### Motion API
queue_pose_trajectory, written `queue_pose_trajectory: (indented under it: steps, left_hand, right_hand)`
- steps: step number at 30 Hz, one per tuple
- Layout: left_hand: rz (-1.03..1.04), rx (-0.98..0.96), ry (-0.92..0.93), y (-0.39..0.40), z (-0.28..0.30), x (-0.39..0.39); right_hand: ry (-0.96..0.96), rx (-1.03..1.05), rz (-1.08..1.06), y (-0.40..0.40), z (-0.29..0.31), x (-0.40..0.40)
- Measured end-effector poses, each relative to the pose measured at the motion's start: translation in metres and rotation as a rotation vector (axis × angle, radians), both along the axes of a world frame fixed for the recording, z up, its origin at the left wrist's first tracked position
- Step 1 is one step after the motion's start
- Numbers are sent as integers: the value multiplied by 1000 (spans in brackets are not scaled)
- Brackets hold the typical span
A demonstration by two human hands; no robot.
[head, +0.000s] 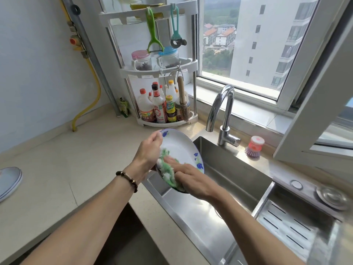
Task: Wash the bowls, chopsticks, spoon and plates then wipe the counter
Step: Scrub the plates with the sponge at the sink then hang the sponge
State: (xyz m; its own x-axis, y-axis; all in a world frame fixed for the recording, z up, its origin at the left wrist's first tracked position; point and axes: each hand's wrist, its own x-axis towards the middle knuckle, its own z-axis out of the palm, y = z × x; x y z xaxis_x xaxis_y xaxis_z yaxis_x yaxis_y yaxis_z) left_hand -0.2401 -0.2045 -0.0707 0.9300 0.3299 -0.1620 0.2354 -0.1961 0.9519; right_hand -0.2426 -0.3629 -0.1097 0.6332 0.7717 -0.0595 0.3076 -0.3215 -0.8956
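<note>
Both hands busy over sink (219,165), left of faucet (222,111): left hand (148,152) pinching plate (183,148) rim, tilted; right hand (191,178) flat, pressing green cloth (166,165) on face. Scrub circles, rotate rim, keep drips inside sink.

Beige counter (86,169) carries stacked plates (9,180) and corner rack (168,119).

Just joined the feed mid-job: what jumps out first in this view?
The white plate with blue flowers, held tilted over the sink's left edge: the left hand grips its rim while the right hand presses a green and white cloth against its face. Behind it stands the chrome tap, with no water visibly running. At the far left of the counter lies a stack of plates.
</note>
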Motion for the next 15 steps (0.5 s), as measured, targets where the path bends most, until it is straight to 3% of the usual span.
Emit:
queue_pose_trajectory:
  steps: [2,5,10,13,15]
  left_hand:
    - [32,50,-50,-8,-6,-4]
    - [96,82,-122,-13,-8,-3]
    - [199,117,-152,-3,-6,-3]
    - [309,193,-170,-14,-7,-7]
    - [294,134,-185,-14,-10,-6]
  right_hand:
    - [-45,-48,-62,10,3,3]
    - [-2,51,-74,12,3,-4]
    - [-108,-228,-39,-20,-11,2]
    - [-69,-115,-82,-4,-8,-15]
    - [-136,-78,-90,1,-10,-23]
